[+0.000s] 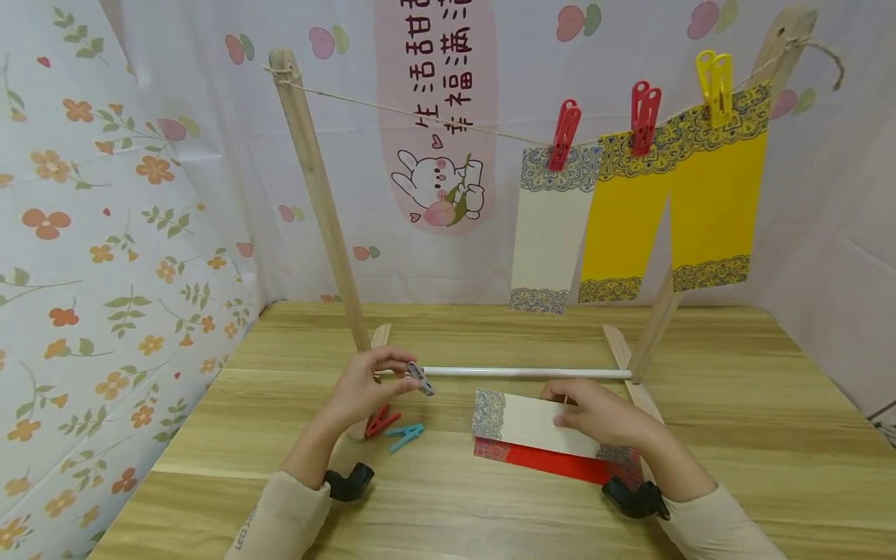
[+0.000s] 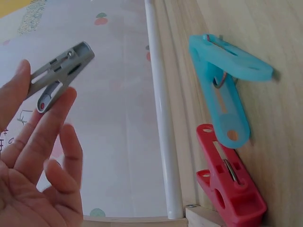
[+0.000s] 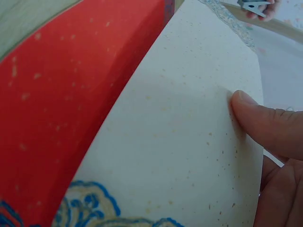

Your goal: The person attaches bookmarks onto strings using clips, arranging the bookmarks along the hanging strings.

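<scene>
My left hand (image 1: pixel 367 385) pinches a grey clothespin (image 2: pixel 64 71) between thumb and fingertips, held up in front of the white rod. Below it on the table lie a red clothespin (image 2: pixel 232 184) and a light blue clothespin (image 2: pixel 220 90). With thumb on top and fingers behind, my right hand (image 1: pixel 602 412) grips the long edge of a cream paper strip (image 3: pixel 165 113) that has blue patterned ends. Partly covered by that strip, a red paper strip (image 1: pixel 553 464) with patterned ends shows along its near side.
A string (image 1: pixel 392 107) spans two wooden posts (image 1: pixel 318 187). From its right half hang a cream strip (image 1: pixel 549 233) and two yellow strips (image 1: pixel 623 225), held by red and yellow clothespins (image 1: pixel 715 89). A white rod (image 1: pixel 525 373) joins the post bases. Floral cloth surrounds the table.
</scene>
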Demonstrator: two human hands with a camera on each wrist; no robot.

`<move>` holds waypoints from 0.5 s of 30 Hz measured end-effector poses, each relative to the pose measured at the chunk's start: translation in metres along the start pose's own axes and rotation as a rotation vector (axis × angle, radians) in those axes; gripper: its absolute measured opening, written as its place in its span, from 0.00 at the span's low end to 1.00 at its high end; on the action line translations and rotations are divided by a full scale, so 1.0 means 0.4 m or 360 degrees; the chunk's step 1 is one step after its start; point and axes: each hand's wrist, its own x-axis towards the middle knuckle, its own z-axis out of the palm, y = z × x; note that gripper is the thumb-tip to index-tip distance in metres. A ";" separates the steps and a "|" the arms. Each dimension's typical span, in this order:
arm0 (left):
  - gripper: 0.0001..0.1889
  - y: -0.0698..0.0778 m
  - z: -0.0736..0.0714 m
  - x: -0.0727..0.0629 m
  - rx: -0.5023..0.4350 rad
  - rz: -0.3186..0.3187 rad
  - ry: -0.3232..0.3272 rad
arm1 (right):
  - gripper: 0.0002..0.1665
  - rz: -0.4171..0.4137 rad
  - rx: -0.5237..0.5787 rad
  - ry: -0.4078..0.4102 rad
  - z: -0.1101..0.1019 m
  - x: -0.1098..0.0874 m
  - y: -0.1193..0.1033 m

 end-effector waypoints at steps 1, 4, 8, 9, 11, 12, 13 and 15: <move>0.17 0.000 -0.001 -0.001 -0.0005 0.0004 0.0001 | 0.07 0.0003 0.0006 0.0004 0.000 0.000 -0.001; 0.18 0.002 -0.003 -0.002 -0.0036 0.0001 0.0020 | 0.07 0.0001 0.0022 0.0017 0.000 -0.002 -0.006; 0.18 0.004 -0.004 -0.004 -0.0077 0.0013 0.0054 | 0.06 -0.0010 0.0037 0.0027 -0.001 -0.005 -0.011; 0.18 0.006 -0.004 -0.004 -0.0079 0.0017 0.0060 | 0.06 -0.0011 0.0044 0.0026 -0.001 -0.005 -0.012; 0.18 0.010 -0.005 -0.005 -0.0072 0.0031 0.0073 | 0.05 -0.0013 0.0056 0.0024 -0.001 -0.006 -0.013; 0.17 0.012 -0.006 -0.005 -0.0065 0.0035 0.0084 | 0.05 -0.0013 0.0061 0.0025 -0.001 -0.006 -0.013; 0.17 0.015 -0.007 -0.006 -0.0055 0.0040 0.0095 | 0.05 -0.0013 0.0066 0.0026 -0.001 -0.006 -0.014; 0.17 0.021 -0.010 -0.006 -0.0031 0.0059 0.0128 | 0.05 -0.0020 0.0074 0.0029 0.000 -0.005 -0.015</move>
